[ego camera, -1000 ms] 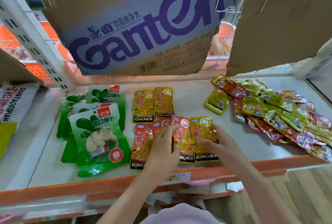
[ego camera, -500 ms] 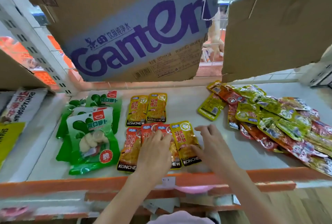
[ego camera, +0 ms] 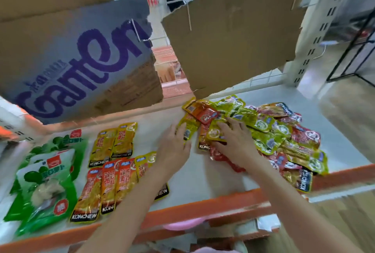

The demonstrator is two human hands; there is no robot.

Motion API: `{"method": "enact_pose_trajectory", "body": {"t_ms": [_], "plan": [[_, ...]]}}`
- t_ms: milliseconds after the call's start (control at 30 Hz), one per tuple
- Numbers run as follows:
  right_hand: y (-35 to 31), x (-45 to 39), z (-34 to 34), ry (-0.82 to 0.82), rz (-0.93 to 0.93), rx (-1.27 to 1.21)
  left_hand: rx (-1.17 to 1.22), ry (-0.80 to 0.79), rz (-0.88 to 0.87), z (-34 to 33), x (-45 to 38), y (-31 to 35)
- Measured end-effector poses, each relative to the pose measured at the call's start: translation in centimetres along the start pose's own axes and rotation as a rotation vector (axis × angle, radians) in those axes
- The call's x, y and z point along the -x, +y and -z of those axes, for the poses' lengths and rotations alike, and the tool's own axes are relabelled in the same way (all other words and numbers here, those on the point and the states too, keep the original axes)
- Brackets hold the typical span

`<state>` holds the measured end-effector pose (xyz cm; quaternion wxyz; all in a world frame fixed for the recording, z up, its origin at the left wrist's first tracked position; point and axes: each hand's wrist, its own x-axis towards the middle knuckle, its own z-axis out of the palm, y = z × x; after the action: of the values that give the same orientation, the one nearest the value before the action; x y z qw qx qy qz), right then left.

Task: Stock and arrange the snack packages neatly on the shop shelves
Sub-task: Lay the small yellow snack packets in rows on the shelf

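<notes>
Reaching across the shelf [ego camera: 213, 175] toward the loose heap, the person looks to be between placements: one batch is laid out and the next packet is being chosen. Farthest left lie the green pouches [ego camera: 43, 179], glossy soft plastic with a clear window showing pale contents, overlapping one another near the front edge. Just right of them the yellow packets [ego camera: 113, 144] sit as a flat pair side by side, and in front of those runs the row of orange packets [ego camera: 105, 187], slim shiny sachets with a dark printed band at the bottom, partly covered by the forearm. Above hangs the printed cardboard box [ego camera: 77, 66], matte and torn along its edge. The left hand [ego camera: 174, 147] rests with its fingers stretched forward and fairly straight, the tips touching the near edge of the heap, gripping nothing that I can see. The right hand [ego camera: 235, 143] lies palm down on the pile of packets [ego camera: 274, 135], fingers spread over a yellow-green sachet; whether it pinches one is unclear through the blur. The pile is a crinkly foil jumble of red, yellow and green, some hanging over the orange shelf lip [ego camera: 203, 210]. The next move probably calls for separating a single slippery packet, sorting by colour, and setting it squarely beside the finished row.
</notes>
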<state>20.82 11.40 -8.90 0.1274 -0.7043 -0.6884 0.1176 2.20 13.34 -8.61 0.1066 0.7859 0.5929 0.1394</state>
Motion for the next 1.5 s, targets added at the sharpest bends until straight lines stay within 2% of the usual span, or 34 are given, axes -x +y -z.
{"method": "enact_pose_trajectory", "body": {"t_ms": [133,267,433,567,633,733,800,867,933,1000,1067,1167,1233,1400,1500], "plan": [[0.9,-0.4,-0.7,0.031,0.033,0.005,-0.091,-0.064,0.093,-2.0,-1.5,1.4],[1.2,0.0,-1.1,0.109,0.108,0.050,-0.113,-0.006,0.146,-1.6,-0.6,2.7],[0.9,0.9,-1.2,0.285,0.208,0.034,-0.227,-0.086,0.208,0.2,1.4,3.4],[0.7,0.8,-0.6,0.230,0.225,0.033,-0.309,-0.158,0.230,1.1,2.8,2.1],[0.6,0.6,0.0,0.218,0.255,0.000,-0.280,-0.139,0.223,1.2,3.5,1.4],[0.3,0.1,2.0,0.208,0.354,-0.099,-0.083,-0.019,0.249,1.8,4.4,0.9],[-0.2,0.0,3.7,0.262,0.440,-0.206,0.086,0.078,0.271,2.5,4.8,0.7],[-1.1,0.2,5.5,0.323,0.441,-0.358,0.307,0.154,0.311,3.4,5.5,0.8],[-2.2,0.4,6.3,0.323,0.323,-0.544,0.640,0.187,0.389,4.9,6.4,1.4],[-3.3,0.8,6.4,0.245,0.153,-0.778,0.956,0.167,0.456,5.8,7.3,1.6],[-4.3,1.2,6.3,0.165,0.009,-1.068,1.128,0.175,0.507,6.0,8.0,1.3],[-5.7,1.9,5.6,0.049,-0.128,-1.321,1.219,0.196,0.516,6.3,9.0,1.1],[-6.4,2.3,4.9,-0.043,-0.141,-1.417,1.246,0.155,0.545,6.1,9.5,0.7],[-7.3,3.0,4.1,-0.256,-0.047,-1.390,1.417,0.138,0.684,5.9,10.5,-0.8],[-7.8,3.3,3.6,-0.333,0.009,-1.356,1.384,0.189,0.602,6.3,10.7,-1.3]]}}
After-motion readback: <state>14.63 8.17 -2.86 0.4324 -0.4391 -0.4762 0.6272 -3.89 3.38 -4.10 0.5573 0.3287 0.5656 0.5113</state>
